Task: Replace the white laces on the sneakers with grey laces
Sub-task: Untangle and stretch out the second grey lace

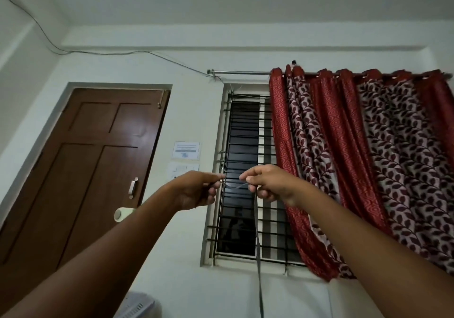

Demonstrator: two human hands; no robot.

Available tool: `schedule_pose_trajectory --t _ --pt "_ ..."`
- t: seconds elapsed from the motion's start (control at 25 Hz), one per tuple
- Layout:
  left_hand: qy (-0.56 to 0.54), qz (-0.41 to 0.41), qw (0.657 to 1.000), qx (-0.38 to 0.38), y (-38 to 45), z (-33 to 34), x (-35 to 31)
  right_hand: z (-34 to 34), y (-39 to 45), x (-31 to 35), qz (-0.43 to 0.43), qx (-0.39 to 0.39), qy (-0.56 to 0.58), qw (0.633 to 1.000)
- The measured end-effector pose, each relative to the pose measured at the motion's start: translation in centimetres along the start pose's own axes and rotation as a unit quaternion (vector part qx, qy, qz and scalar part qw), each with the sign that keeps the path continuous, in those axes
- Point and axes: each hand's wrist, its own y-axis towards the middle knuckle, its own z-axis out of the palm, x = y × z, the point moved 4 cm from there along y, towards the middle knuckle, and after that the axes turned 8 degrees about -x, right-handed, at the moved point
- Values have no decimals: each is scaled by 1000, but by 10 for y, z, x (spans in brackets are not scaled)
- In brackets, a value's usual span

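Both hands, left hand point(196, 190) and right hand point(266, 182), pinch a grey lace point(256, 231) (raised, window point(245, 170) behind).

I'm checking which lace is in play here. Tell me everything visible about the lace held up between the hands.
The grey lace is a thin, flat, fabric-looking strip. A short span sags slightly between the left hand and the right hand, each pinching it at the fingertips. From the right hand the rest hangs straight down in front of the barred window, running out of the bottom of the view. No sneaker is visible.
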Motion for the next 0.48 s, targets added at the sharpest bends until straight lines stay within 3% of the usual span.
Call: schedule_pose_trajectory --t 0.2,0.48 --pt "-158 48 984 72 -18 15 -30 1 0 -11 -1 -2 -100 995" --pt "-56 143 982 108 -27 22 -34 17 4 -41 -10 19 -82 996"
